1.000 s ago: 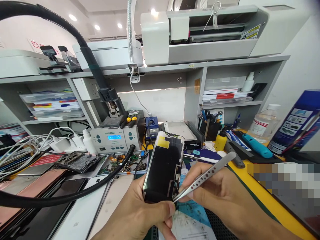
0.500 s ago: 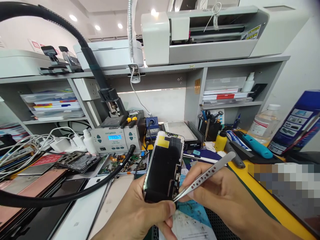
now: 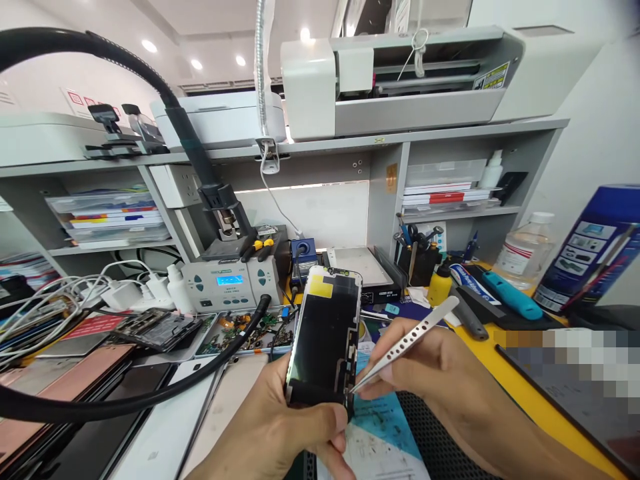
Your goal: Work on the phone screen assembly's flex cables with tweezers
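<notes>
A phone screen assembly (image 3: 327, 333), its black back turned to me with a yellow sticker near the top, is tilted upright over the bench. My left hand (image 3: 295, 427) grips its lower end, the thumb across the bottom right corner. Metal tweezers (image 3: 407, 343) with a row of holes are pinched in my right hand (image 3: 425, 367). Their tips meet the lower right edge of the screen assembly, by the flex cable and small metal parts. Whether the tips hold anything is too small to tell. Beneath lies a stained blue and white sheet (image 3: 385, 427).
Several phones and tablets (image 3: 160, 413) lie at the left, crossed by a thick black hose (image 3: 200, 387). Behind stand a hot-air station (image 3: 230, 283) and a tray of circuit boards (image 3: 215, 337). A tool holder (image 3: 420, 257), yellow bottle (image 3: 440, 287) and clear bottle (image 3: 525, 250) are at the right.
The tweezer tips have shifted slightly up along the edge of the screen assembly, away from my left thumb. The view has tilted up a little. Both holds are the same.
</notes>
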Action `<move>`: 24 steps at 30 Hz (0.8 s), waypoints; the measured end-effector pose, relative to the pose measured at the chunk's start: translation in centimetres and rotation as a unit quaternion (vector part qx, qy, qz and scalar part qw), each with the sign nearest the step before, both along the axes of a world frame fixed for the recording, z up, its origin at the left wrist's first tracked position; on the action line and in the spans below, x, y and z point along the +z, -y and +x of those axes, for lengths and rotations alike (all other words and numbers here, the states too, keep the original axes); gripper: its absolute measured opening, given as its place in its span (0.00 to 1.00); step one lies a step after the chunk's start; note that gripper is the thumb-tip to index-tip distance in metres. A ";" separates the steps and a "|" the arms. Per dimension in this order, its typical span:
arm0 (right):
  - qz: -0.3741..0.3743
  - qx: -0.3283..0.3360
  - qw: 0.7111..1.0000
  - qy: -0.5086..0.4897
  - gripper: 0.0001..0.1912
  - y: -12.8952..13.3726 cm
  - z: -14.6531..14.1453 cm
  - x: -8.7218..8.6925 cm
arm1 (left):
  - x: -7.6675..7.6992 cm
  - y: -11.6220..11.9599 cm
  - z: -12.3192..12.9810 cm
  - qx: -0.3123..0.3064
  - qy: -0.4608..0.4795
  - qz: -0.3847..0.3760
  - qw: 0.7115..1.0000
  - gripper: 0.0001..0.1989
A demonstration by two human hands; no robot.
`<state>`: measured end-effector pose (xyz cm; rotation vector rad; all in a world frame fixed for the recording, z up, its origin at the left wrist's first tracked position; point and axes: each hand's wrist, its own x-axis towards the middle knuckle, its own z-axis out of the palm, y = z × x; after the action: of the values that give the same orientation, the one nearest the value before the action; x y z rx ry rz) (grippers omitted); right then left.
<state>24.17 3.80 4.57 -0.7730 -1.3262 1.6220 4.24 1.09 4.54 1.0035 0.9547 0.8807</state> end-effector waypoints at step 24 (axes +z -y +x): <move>0.014 -0.016 1.000 -0.007 0.02 0.1 0.1 0.5 | -0.9 0.0 -0.4 0.005 0.039 0.040 0.998 0.11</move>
<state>24.30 3.69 5.09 -0.7616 -1.3184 1.5786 3.85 1.13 3.59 1.0256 0.8640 0.9659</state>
